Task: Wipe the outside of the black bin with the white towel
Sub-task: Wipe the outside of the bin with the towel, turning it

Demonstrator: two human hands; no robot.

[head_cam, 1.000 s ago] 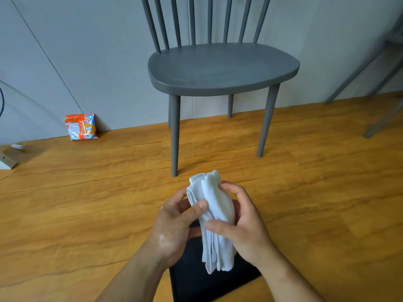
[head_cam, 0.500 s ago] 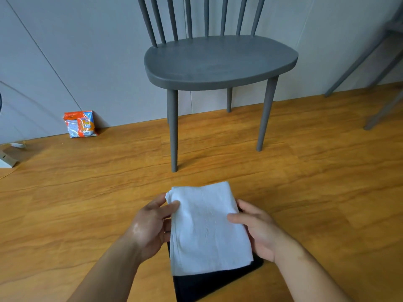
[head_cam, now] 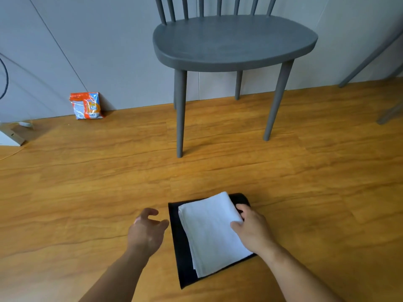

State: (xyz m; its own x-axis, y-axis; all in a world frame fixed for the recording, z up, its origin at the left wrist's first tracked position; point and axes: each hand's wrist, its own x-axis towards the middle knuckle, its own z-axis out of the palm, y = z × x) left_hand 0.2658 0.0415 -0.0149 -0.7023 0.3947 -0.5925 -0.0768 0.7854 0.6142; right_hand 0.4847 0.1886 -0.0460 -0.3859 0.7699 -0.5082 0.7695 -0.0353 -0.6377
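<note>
The left hand (head_cam: 146, 231) hovers loosely spread and empty just beside the flat-topped black bin (head_cam: 181, 243) on the wooden plank floor (head_cam: 87, 192), while the right hand (head_cam: 253, 229) grips the right edge of the folded white towel (head_cam: 211, 232) lying on the bin, thumb on top, with a grey spindle-back chair (head_cam: 233, 40) standing beyond.

The towel (head_cam: 212, 234) lies on the bin (head_cam: 180, 247), before the chair (head_cam: 235, 40); a packet (head_cam: 86, 105) sits far left.
</note>
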